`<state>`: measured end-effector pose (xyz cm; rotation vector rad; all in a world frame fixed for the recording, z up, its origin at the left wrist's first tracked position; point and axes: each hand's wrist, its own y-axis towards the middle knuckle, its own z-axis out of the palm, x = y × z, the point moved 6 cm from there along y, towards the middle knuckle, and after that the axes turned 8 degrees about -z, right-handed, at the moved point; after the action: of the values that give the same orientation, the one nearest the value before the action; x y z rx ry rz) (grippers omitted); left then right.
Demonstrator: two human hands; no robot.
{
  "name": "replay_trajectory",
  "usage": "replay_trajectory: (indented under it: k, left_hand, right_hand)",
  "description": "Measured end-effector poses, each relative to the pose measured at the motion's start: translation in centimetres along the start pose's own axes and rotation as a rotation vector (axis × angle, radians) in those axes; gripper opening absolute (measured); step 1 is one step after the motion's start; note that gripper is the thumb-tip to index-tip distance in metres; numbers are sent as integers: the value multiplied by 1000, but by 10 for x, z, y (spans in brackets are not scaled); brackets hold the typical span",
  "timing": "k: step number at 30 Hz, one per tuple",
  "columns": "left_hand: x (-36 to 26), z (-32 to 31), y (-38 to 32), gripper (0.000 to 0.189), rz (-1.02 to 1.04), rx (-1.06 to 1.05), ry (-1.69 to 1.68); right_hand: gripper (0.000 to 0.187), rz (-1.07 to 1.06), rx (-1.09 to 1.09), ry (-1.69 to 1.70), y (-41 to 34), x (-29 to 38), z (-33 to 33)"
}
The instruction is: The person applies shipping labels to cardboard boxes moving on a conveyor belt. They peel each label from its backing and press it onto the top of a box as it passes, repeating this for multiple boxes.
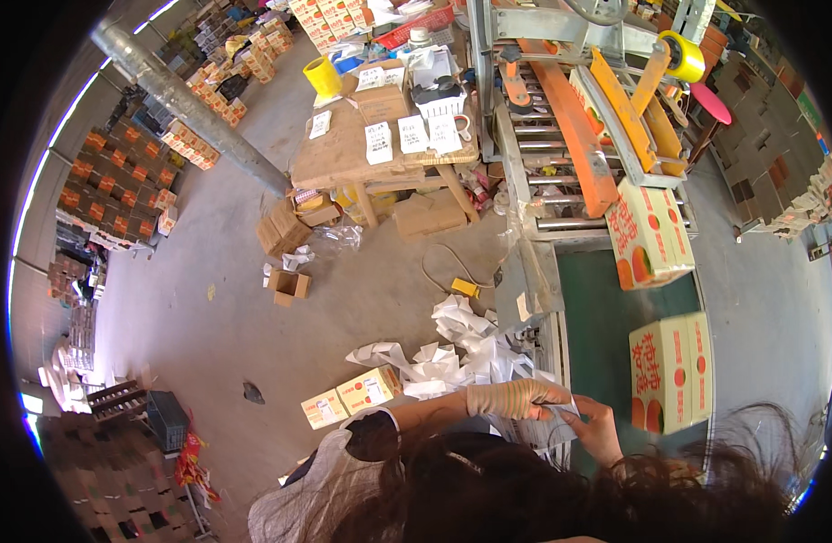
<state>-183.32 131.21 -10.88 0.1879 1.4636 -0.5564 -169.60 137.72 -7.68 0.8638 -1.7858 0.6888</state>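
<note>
My left hand (539, 399), in a striped fingerless glove or sleeve, grips a strip of printed white labels (535, 432) above the near side of the conveyor. The fingertips of my right hand (598, 429) pinch the strip's right edge, close to my left fingers. To the right, a printed cardboard fruit carton (670, 373) stands on the green conveyor belt (592, 305). Farther up, a second carton (650, 234) sits where the belt meets the carton sealing machine (599, 129). My hair hides part of the belt and the lower ends of the labels.
Crumpled white backing paper (450, 360) piles up left of the conveyor. Two small cartons with labels (351, 396) are beside it. A wooden table (334, 159) holds written papers, yellow tape (322, 77) and a white basket (442, 105). A metal pole (199, 108) leans across the left background.
</note>
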Motion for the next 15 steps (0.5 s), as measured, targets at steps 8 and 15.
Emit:
replay_trajectory:
  k: [8,15]
  left_hand:
    - [1,-75,12,54,-137,156,-112]
    - [2,-44,24,58,-107,110,-13]
  right_hand:
    - [27,241,13,-25,46,-20,-1]
    - [25,378,-87,-48,17,-34,-4]
